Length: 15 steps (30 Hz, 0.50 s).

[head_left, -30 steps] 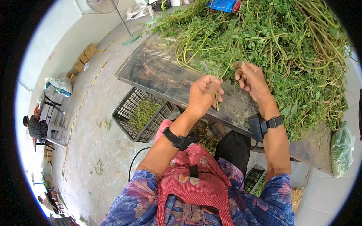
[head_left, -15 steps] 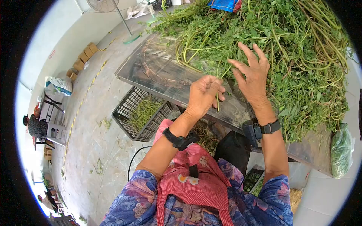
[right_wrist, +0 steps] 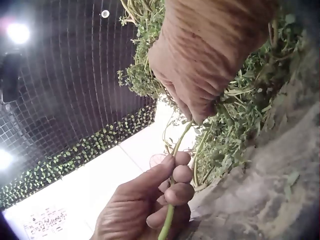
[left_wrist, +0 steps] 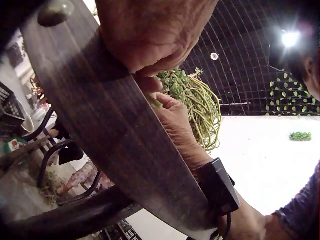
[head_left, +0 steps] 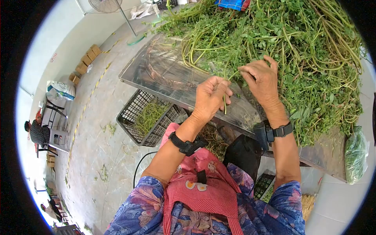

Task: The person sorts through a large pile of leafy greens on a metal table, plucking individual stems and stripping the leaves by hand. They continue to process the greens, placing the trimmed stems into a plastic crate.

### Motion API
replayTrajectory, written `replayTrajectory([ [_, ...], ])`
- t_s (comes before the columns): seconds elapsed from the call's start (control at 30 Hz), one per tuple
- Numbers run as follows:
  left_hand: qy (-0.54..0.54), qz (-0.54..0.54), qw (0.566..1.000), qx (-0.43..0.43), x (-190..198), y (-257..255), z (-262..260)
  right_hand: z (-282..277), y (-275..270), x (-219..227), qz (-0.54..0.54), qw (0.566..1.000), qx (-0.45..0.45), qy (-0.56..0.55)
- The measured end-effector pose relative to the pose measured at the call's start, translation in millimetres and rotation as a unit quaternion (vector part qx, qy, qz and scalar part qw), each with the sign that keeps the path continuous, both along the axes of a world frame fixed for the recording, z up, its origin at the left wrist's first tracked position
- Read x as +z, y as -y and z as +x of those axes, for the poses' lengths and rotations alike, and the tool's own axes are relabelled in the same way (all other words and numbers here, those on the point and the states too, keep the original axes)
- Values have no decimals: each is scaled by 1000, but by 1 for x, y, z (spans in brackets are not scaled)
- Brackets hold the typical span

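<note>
My left hand point(head_left: 211, 97) grips a thin green plant stem point(right_wrist: 167, 224) between thumb and curled fingers, its cut-looking lower end poking out below them. My right hand point(head_left: 261, 80) pinches the upper part of the same stem with thumb and forefinger, as the right wrist view shows. Both hands are over the front of a metal table point(head_left: 168, 88), close to a large heap of leafy green stems point(head_left: 290, 51). In the left wrist view the table edge covers much of the scene, and my left hand point(left_wrist: 155, 35) hides most of the stem.
A black plastic crate point(head_left: 135, 111) on the floor below the table holds trimmed green stems point(head_left: 150, 117). A clear bag of greens point(head_left: 354, 156) hangs by the table's right corner. Farther off are a standing fan point(head_left: 131, 23), cardboard boxes point(head_left: 87, 59) and a seated person point(head_left: 39, 133).
My right hand moved up from the table front, spread its fingers, then closed thumb and forefinger on the stem's upper part. The left hand keeps its grip almost in place.
</note>
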<state>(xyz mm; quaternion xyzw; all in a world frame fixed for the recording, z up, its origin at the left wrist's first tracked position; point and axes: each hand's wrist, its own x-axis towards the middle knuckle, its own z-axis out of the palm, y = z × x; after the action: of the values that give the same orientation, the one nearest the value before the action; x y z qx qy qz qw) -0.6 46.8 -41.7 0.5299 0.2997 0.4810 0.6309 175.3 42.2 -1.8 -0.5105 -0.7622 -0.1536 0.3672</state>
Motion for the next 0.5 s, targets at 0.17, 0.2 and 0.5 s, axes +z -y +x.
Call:
replayTrajectory([
  [0.17,-14,-4,1000,4,4,1,2,-9,-2,-8,-101,957,31,-271],
  [0.2,-9,-6,1000,2,3,0,3,-8,-4,-11,-155,903,90,-390],
  [0.5,-2,19,1000,16,1,4,4,24,-5,7,-219,625,213,-718],
])
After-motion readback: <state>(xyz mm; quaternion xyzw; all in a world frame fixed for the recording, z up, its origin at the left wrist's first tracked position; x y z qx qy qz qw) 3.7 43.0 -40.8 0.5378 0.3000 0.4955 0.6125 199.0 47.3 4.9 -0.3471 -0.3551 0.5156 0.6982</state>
